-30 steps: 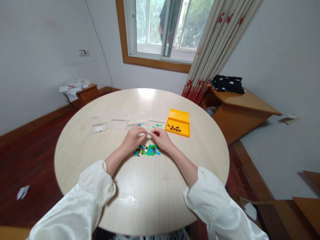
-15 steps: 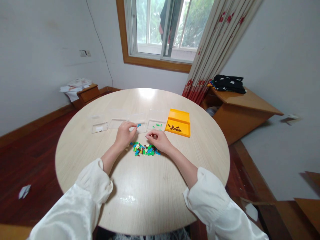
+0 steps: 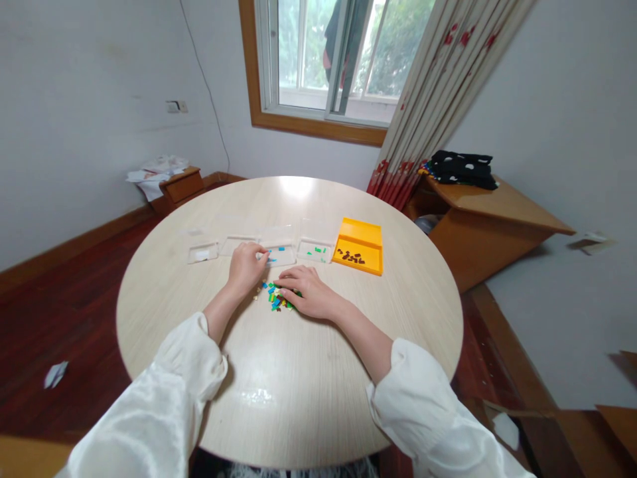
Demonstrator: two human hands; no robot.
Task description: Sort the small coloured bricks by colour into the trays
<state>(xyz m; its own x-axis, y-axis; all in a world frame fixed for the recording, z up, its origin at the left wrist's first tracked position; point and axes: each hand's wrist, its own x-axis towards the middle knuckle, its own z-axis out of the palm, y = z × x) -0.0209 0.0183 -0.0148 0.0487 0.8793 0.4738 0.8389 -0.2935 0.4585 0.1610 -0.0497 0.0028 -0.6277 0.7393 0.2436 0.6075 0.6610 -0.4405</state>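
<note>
Left hand [image 3: 246, 271] at a clear plastic box [image 3: 287, 263] containing blue bricks [image 3: 281, 249], its grip too unclear to tell, right hand [image 3: 311, 295] with fingers loosely parted over a mixed brick pile [image 3: 276, 300] on the round table [image 3: 298, 385]

Now apart, left hand [image 3: 247, 271] hovers by a clear box [image 3: 288, 258] while right hand [image 3: 312, 294] spreads over colored pieces [image 3: 275, 300]

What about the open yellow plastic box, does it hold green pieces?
No: the yellow box holds small dark-brown pieces, while green pieces lie in the transparent plastic box to its left.
</note>
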